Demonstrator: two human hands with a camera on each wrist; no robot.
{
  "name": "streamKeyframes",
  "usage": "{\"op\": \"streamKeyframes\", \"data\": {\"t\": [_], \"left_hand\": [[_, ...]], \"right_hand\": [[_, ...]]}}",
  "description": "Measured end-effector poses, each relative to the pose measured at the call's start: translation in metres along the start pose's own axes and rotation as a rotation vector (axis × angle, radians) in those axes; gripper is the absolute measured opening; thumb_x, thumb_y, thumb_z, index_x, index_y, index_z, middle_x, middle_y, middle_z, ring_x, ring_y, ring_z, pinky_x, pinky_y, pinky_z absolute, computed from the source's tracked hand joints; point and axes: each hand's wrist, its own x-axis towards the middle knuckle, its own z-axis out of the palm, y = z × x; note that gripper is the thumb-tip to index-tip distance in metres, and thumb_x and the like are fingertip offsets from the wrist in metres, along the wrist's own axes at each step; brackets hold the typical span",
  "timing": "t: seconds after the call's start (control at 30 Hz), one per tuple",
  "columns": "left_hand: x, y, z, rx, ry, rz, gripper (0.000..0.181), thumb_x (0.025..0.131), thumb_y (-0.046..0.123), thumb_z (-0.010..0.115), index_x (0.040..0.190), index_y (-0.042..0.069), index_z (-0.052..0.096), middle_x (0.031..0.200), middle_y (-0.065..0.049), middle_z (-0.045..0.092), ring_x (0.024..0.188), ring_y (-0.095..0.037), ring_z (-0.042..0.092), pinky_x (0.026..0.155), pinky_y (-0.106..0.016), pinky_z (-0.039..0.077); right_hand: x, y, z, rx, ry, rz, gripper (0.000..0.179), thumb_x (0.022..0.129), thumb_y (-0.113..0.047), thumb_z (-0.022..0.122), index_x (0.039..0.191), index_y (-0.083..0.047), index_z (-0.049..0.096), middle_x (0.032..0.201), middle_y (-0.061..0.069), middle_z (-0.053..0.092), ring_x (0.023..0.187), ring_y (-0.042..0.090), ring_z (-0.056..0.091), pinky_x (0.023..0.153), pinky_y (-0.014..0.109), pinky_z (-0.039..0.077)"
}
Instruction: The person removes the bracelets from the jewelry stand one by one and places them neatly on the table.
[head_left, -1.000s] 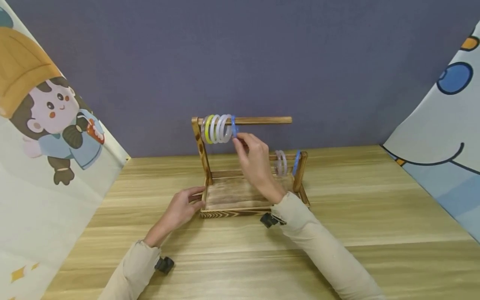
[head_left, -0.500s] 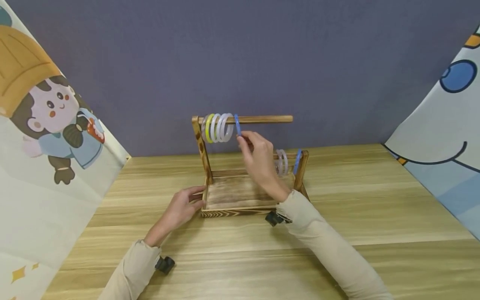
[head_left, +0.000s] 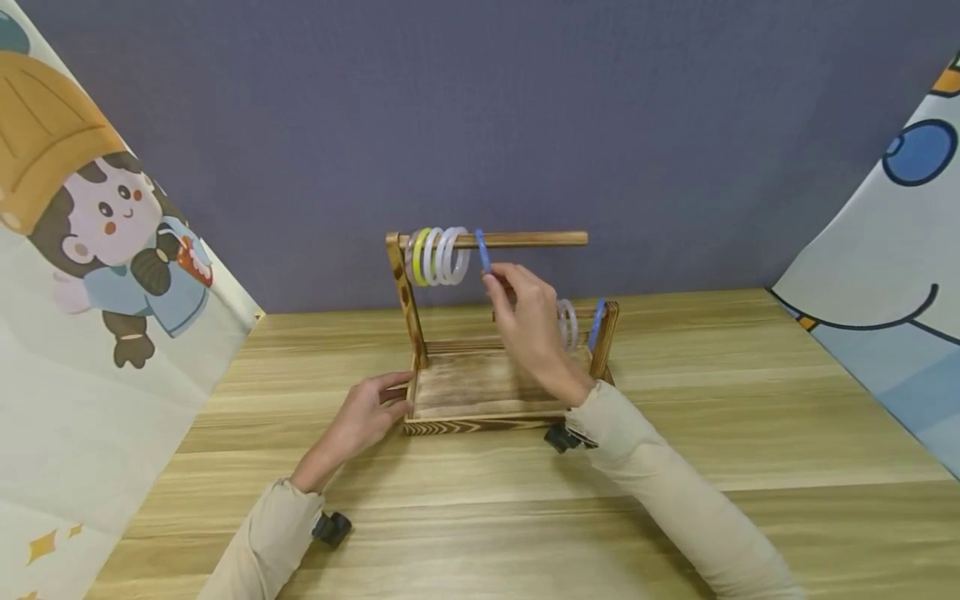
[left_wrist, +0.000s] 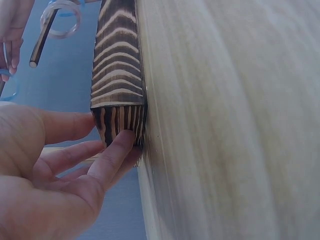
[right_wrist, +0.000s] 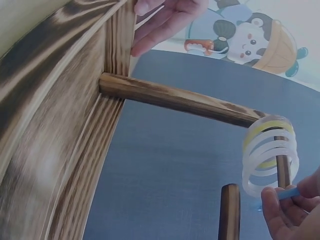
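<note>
My right hand point(head_left: 528, 321) pinches the bottom of a blue bangle point(head_left: 483, 250) between thumb and fingertips. That bangle encircles the upper bar point(head_left: 536, 239) of a wooden bangle rack, tilted slightly. Left of it on the same bar hang a yellow bangle point(head_left: 420, 258) and several whitish ones point(head_left: 457, 257). In the right wrist view the blue bangle point(right_wrist: 288, 193) shows edge-on at the fingertips. My left hand point(head_left: 369, 411) touches the left end of the rack's tray base point(head_left: 465, 426) with extended fingers; the left wrist view shows fingertips point(left_wrist: 125, 139) against the striped end.
A lower bar on the rack's right side carries pale translucent bangles point(head_left: 568, 323) and another blue bangle point(head_left: 597, 323) beside the right post point(head_left: 604, 342). The rack stands on a wood-grain table point(head_left: 450, 517) before a grey-blue backdrop point(head_left: 480, 125). Cartoon panels flank both sides.
My right hand has drawn the blue bangle a little rightward along the upper bar, widening its gap from the whitish ones. The bangle has tilted. The left hand has stayed at the tray's end.
</note>
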Motion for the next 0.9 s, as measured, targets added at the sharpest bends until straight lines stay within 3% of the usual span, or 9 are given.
{"op": "streamKeyframes", "data": {"t": [0.2, 0.57, 0.9], "left_hand": [[0.0, 0.0, 0.0, -0.001, 0.004, -0.001, 0.048, 0.093, -0.002, 0.064, 0.139, -0.008, 0.051, 0.142, -0.027, 0.051, 0.122, -0.041, 0.057, 0.096, -0.039, 0.053], [0.0, 0.0, 0.001, -0.01, 0.012, -0.004, 0.049, 0.093, -0.002, 0.064, 0.139, -0.008, 0.051, 0.142, -0.027, 0.051, 0.122, -0.04, 0.058, 0.095, -0.038, 0.053], [0.001, 0.0, 0.001, -0.001, 0.02, 0.006, 0.048, 0.092, -0.004, 0.064, 0.138, -0.009, 0.052, 0.14, -0.028, 0.052, 0.12, -0.041, 0.059, 0.093, -0.036, 0.054]], "right_hand": [[-0.001, 0.003, -0.007, -0.014, -0.009, -0.021, 0.02, 0.101, -0.01, 0.058, 0.108, 0.005, 0.07, 0.093, 0.015, 0.07, 0.081, 0.02, 0.068, 0.07, 0.029, 0.058], [0.0, 0.011, -0.02, 0.105, -0.014, 0.057, 0.018, 0.099, -0.006, 0.06, 0.106, 0.007, 0.07, 0.093, 0.015, 0.073, 0.076, 0.029, 0.07, 0.064, 0.024, 0.056], [-0.002, 0.016, -0.03, 0.089, -0.011, 0.08, 0.019, 0.1, -0.008, 0.059, 0.108, 0.006, 0.07, 0.095, 0.016, 0.073, 0.077, 0.029, 0.07, 0.065, 0.021, 0.056]]}}
